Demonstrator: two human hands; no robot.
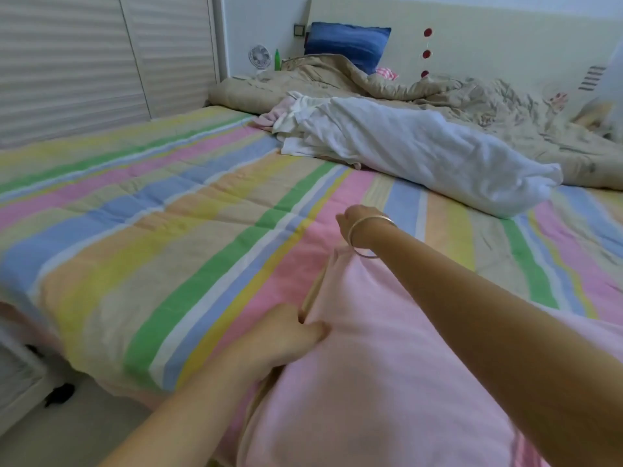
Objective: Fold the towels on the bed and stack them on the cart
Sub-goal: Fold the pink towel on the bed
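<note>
A pale pink towel [381, 358] lies across the near part of the striped bed [161, 230]. My left hand [286, 335] grips the towel's left edge, fingers tucked under the fold. My right hand [354, 220], with bangles on the wrist, pinches the towel's far corner and holds it up off the bedspread. A heap of white and pink towels [397, 143] lies further back on the bed. No cart is in view.
A crumpled beige duvet [488, 106] and a blue pillow [347, 45] fill the head of the bed. A small fan [259, 57] and a green bottle [277, 59] stand by the headboard. White louvred wardrobe doors [84, 62] line the left wall.
</note>
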